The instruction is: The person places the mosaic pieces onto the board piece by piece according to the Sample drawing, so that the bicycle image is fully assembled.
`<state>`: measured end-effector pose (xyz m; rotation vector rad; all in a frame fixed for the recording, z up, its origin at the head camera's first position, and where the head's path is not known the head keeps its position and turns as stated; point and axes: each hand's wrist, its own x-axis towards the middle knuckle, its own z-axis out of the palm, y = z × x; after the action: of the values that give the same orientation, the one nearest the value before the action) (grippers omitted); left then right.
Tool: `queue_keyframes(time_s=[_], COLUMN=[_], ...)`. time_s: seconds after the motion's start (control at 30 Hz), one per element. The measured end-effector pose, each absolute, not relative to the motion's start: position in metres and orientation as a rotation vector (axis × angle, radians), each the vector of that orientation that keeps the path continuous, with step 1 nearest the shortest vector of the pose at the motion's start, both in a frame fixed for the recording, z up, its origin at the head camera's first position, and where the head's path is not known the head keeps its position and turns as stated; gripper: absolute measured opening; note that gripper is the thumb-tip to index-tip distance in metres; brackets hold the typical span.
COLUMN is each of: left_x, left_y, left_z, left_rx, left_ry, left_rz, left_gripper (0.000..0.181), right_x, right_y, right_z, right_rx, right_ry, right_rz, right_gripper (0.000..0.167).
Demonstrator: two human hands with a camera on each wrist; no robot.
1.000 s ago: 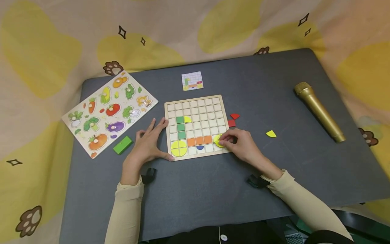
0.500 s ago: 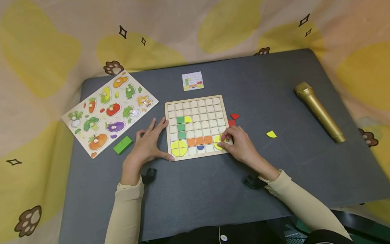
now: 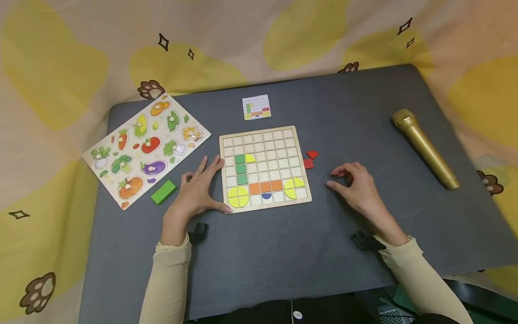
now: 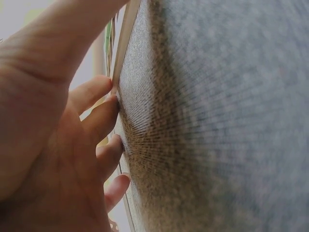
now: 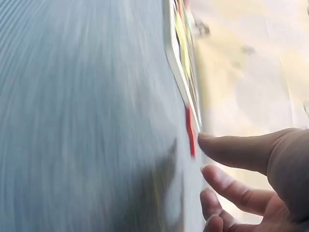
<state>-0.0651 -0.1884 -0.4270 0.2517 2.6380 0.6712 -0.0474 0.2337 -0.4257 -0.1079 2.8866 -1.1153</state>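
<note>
The wooden grid board (image 3: 265,129) lies on the table with green, orange, yellow and blue pieces in its cells. My left hand (image 3: 194,191) rests against its left edge, fingers spread and thumb at the lower left corner. To the right of the board, above the table, is my right hand (image 3: 358,189), thumb and forefinger apart with nothing seen between them. The loose yellow quarter-round piece on that side is hidden by this hand. Yellow pieces (image 3: 289,189) sit in the board's lower right cells. A red square (image 3: 309,164) and a red quarter-round piece (image 3: 312,154) lie beside the right edge.
Behind the board lies a small pattern card (image 3: 256,107). A vegetable puzzle board (image 3: 137,164) is at the left, with a green block (image 3: 163,192) by its lower edge. Far right, a gold microphone (image 3: 425,148) lies on the grey table (image 3: 263,256).
My right hand has let go of a yellow piece at the board's lower right and moved right, over the loose yellow piece. The left hand has stayed put.
</note>
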Motion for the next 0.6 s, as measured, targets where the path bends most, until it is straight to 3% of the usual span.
queue_keyframes(time_s=[0.3,0.6], left_x=[-0.065,-0.066], left_y=[-0.189,-0.188], left_z=[-0.428,-0.428], left_rx=[0.248,0.240], left_ry=[2.638,2.635], left_rz=[0.670,0.660], left_gripper=[0.146,0.148], right_x=[-0.038,-0.040], right_y=[0.284,0.279], right_z=[-0.424,-0.428], right_rx=[0.143,0.122], right_ry=[3.004,2.957], right_rz=[-1.017,-0.986], right_gripper=[0.028,0.020])
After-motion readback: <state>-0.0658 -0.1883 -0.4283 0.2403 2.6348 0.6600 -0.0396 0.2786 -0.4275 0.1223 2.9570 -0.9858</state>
